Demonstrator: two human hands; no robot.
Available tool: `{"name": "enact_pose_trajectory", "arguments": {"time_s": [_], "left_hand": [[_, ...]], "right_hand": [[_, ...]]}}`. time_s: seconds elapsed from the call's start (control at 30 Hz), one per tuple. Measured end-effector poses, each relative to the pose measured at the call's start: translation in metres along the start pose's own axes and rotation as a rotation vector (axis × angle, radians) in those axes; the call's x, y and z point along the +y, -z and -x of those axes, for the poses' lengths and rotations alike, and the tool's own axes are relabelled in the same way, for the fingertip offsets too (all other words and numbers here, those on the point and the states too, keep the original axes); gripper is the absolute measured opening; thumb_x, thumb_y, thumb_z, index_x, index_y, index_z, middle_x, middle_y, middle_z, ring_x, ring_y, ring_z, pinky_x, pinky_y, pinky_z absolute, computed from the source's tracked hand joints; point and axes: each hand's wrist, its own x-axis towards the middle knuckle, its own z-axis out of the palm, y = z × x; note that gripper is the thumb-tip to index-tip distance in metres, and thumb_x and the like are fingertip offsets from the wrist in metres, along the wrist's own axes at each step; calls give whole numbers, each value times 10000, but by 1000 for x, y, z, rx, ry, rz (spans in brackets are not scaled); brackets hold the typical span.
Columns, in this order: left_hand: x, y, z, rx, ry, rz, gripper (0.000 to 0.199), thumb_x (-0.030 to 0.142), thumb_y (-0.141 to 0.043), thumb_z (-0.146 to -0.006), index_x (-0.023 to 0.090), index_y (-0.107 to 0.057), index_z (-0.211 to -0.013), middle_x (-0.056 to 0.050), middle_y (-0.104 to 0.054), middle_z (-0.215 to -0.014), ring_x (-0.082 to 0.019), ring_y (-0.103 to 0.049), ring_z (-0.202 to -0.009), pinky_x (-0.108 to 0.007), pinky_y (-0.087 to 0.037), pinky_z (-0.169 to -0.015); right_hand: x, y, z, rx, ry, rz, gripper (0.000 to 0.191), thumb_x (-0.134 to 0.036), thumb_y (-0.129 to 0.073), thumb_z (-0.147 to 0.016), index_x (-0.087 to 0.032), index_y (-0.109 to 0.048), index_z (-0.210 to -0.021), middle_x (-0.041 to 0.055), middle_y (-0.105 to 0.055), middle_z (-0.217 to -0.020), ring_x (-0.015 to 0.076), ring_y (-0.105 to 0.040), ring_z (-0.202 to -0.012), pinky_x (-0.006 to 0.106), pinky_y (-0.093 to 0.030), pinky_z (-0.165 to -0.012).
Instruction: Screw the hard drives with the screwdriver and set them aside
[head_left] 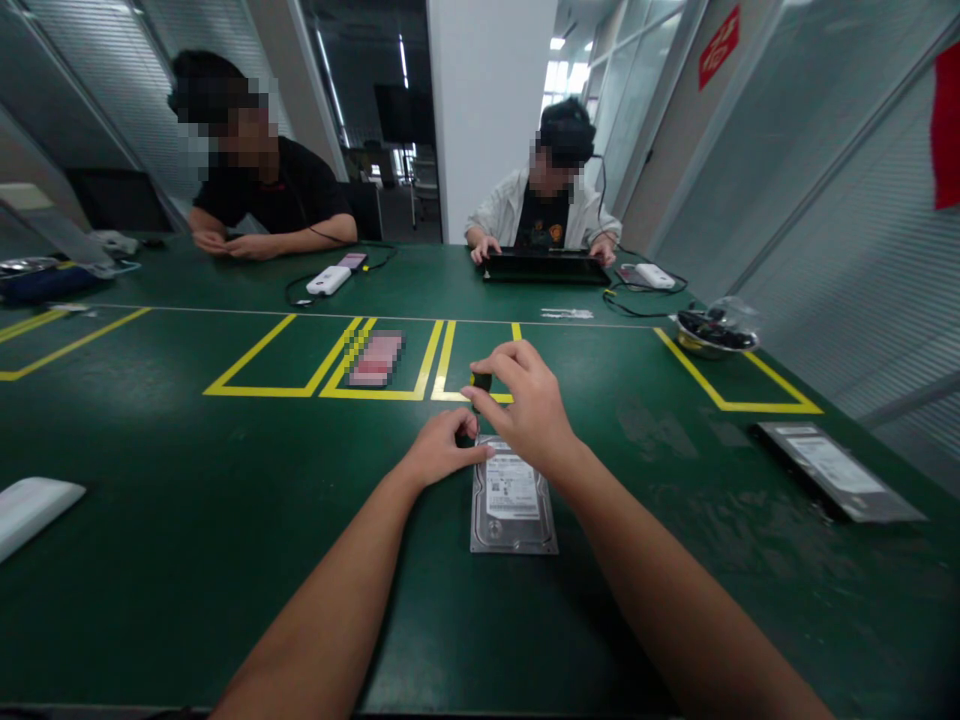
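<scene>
A silver hard drive [512,500] with a white label lies on the green table in front of me. My right hand [525,400] is above its far end, thumb and fingers pinching the black and yellow handle of a small screwdriver [481,381]. The screwdriver stands about upright, its shaft pointing down at the drive's far left corner. At that corner, my left hand [444,448] grips the drive, thumb on the top and fingers curled by the shaft. The screwdriver's tip is too small and too hidden to make out.
Another hard drive [832,468] lies at the right. Behind it is a metal bowl [716,335] holding dark items. Yellow tape marks [262,390] line the table, a pink phone [376,358] among them. Two people sit opposite, one holding a black panel [546,266]. A white object [34,510] is at left.
</scene>
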Motion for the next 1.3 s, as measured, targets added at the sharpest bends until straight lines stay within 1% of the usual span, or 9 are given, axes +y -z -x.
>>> {"name": "enact_pose_trajectory", "arguments": {"time_s": [0.1,0.27,0.47,0.67,0.83,0.97,1.07,1.17,1.3], "left_hand": [[0,0,0,-5,-13,2,372,488,-707,-701,182,-565,-857,2,-588,-793,-172,-528,-719,-287,-392,-639],[-1,0,0,-3,-17,-2,345,473,-697,-717,179,-562,-837,-1,-594,-793,-168,-523,-711,-288,-387,-637],[1,1,0,-10,-5,-5,344,468,-698,-710,178,-553,-824,-4,-581,-772,-168,-516,-693,-285,-388,-614],[1,1,0,-2,-16,-2,351,473,-705,-711,181,-555,-833,-4,-581,-784,-172,-523,-704,-287,-395,-619],[-2,0,0,-6,-22,-16,358,489,-700,-715,180,-558,-830,-1,-588,-785,-170,-522,-704,-287,-386,-628],[-3,-1,0,-7,-23,-8,358,488,-695,-726,180,-569,-859,-6,-599,-806,-174,-526,-716,-288,-383,-627],[-3,-1,0,-3,-24,-6,355,484,-701,-726,180,-567,-851,-4,-599,-802,-173,-527,-713,-290,-381,-630],[-3,0,0,0,-32,-4,357,476,-714,-720,180,-561,-848,3,-593,-799,-169,-527,-710,-287,-380,-634],[-3,0,0,-12,-47,-4,349,463,-718,-723,182,-552,-848,5,-596,-815,-169,-531,-735,-284,-386,-653]], "right_hand": [[0,0,0,-4,4,13,125,-242,-561,-875,-207,-628,-975,64,-601,-957,203,-550,-938,369,-460,-855],[1,0,0,-1,32,20,234,-154,-510,-849,-202,-594,-1062,68,-643,-1026,212,-557,-953,387,-445,-882],[1,-2,1,10,11,-3,184,-313,-613,-845,-209,-621,-996,73,-574,-996,209,-545,-951,381,-461,-856],[3,-3,1,-4,17,9,184,-320,-636,-837,-224,-616,-992,58,-564,-956,209,-536,-932,378,-459,-841],[1,-1,0,-18,6,17,123,-215,-562,-853,-205,-599,-970,67,-602,-974,208,-542,-945,373,-452,-857],[1,0,-1,-22,24,-4,230,-126,-510,-823,-219,-580,-1021,56,-639,-1026,214,-554,-978,392,-438,-889],[2,-2,0,10,28,11,197,-191,-560,-836,-220,-595,-1027,77,-617,-1076,230,-542,-1021,409,-431,-902],[3,-3,1,35,12,63,177,-295,-631,-834,-218,-624,-993,80,-602,-1019,234,-527,-975,403,-433,-866],[4,-3,1,43,26,81,139,-242,-616,-843,-209,-624,-978,55,-648,-984,223,-534,-964,389,-415,-890]]}}
